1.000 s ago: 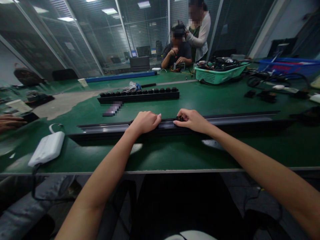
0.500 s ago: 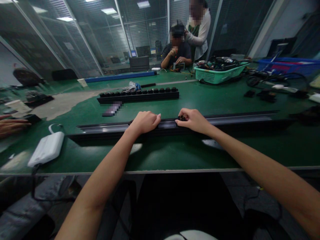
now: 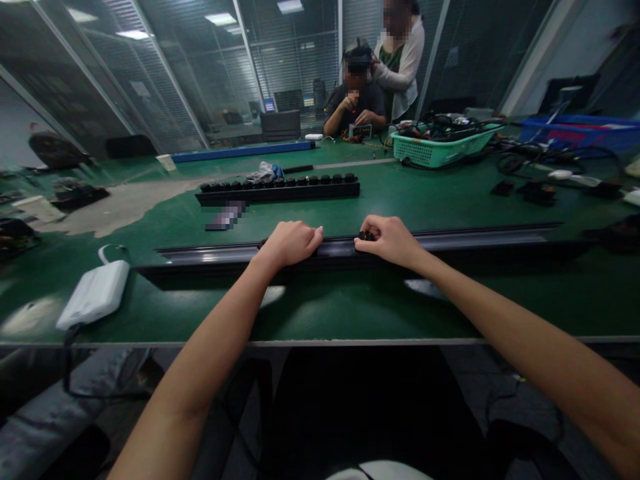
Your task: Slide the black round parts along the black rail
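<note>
A long black rail (image 3: pixel 335 249) with a shiny grey channel lies across the table in front of me. My left hand (image 3: pixel 295 243) is closed over the rail left of its middle, fingers wrapped round it. Just to the right, my right hand (image 3: pixel 383 240) pinches a small black part (image 3: pixel 367 235) at the rail's channel. The fingertips of my right hand partly cover that part. Between my two hands a short stretch of the channel shows.
Beyond the rail are a black bar (image 3: pixel 280 193) with several round black pieces, and a phone (image 3: pixel 227 215). A white power bank (image 3: pixel 95 293) lies at the left. Farther off are a green basket (image 3: pixel 425 152) of cables, a blue bar (image 3: pixel 245 152) and two people.
The neighbouring person's hand at the far left has gone out of view. My view has shifted slightly. My hands keep nearly the same hold on the rail and the small part.
</note>
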### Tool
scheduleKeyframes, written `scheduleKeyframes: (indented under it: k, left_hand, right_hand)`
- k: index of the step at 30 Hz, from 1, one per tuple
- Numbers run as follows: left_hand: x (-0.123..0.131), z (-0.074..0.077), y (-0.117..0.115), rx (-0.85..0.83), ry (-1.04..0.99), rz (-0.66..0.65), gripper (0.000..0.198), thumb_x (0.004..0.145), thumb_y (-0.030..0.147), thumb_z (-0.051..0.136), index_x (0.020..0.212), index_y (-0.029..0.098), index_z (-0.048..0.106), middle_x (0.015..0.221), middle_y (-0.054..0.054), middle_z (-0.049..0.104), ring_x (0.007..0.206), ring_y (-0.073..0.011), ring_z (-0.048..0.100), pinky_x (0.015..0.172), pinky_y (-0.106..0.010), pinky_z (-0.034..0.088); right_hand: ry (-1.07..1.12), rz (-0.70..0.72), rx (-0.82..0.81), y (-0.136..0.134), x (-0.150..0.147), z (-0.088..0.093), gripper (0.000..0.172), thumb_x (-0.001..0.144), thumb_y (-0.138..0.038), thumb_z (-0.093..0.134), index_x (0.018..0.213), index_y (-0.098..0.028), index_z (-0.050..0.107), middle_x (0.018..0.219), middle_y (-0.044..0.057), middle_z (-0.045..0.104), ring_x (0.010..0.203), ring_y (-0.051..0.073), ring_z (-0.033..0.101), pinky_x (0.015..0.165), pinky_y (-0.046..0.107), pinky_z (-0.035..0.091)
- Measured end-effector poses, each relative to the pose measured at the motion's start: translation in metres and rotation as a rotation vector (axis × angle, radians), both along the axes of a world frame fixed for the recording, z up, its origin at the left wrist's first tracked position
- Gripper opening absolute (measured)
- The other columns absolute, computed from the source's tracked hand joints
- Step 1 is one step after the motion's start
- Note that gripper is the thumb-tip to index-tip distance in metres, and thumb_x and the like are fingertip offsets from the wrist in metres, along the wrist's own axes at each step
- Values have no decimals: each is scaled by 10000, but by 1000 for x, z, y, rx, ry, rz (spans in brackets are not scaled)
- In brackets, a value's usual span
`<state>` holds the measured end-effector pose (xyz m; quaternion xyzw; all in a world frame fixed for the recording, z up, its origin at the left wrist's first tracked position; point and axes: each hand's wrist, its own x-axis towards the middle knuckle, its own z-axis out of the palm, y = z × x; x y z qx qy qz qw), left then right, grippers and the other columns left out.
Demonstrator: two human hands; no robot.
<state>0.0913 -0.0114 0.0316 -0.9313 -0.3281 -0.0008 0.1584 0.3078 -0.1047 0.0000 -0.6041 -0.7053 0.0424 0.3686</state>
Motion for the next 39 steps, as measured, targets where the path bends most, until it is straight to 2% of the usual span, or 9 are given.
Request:
scheduleKeyframes:
  k: [14,39]
  left_hand:
    - [0,1,-1,5,5,-8,766,976,483,59,902,139,739,906,-167,726,837,-279,684,663,-341,414]
    - [-1,2,-2,-12,-14,2,770,974,483,59,895,137,743,901,-175,724,824,-282,677,677,-356,418]
  right_hand:
    - [-54,-72,-7,-1,1,0,242,720,-425,606,713,-192,541,648,6,529,599,133,433,592,280,296]
    - [-82,-58,-18,-5,10,5,227,716,-406,597,684,-193,526,611,-4,500,578,128,414,583,288,284]
